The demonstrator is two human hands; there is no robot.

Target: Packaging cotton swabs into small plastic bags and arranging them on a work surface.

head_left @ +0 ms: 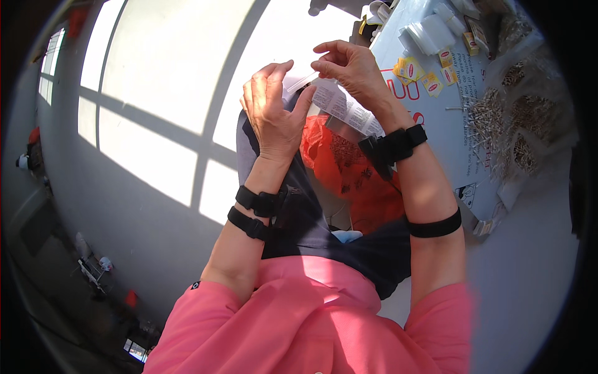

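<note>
Extending left of the sheet (344, 105), the clear strip (301, 83) sits between the left hand (272, 112), fingers spread and released, and right hand (356, 71), fingers curled (grip cannot be confirmed), presumably for two-handed access.

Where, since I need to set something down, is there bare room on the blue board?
Bare: the blue board between the right forearm and the sticks, below the yellow packets. Crowded: the far end, under packets and plastic sleeves, and the right side, heaped with sticks.
</note>
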